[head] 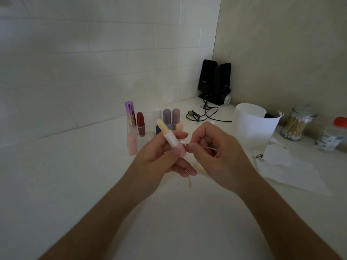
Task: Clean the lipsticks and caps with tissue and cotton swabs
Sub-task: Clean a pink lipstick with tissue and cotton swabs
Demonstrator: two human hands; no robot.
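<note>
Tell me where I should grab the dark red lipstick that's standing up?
Probably best to pinch the dark red lipstick by its rounded cap, coming straight down from above. It stands upright, and the tall purple tube is close on its left, so the top is the freest part.

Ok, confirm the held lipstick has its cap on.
No, the lipstick in the left hand shows its bare pale-yellow tip.

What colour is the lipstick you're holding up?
The lipstick is pale yellow; the head view shows it.
</note>
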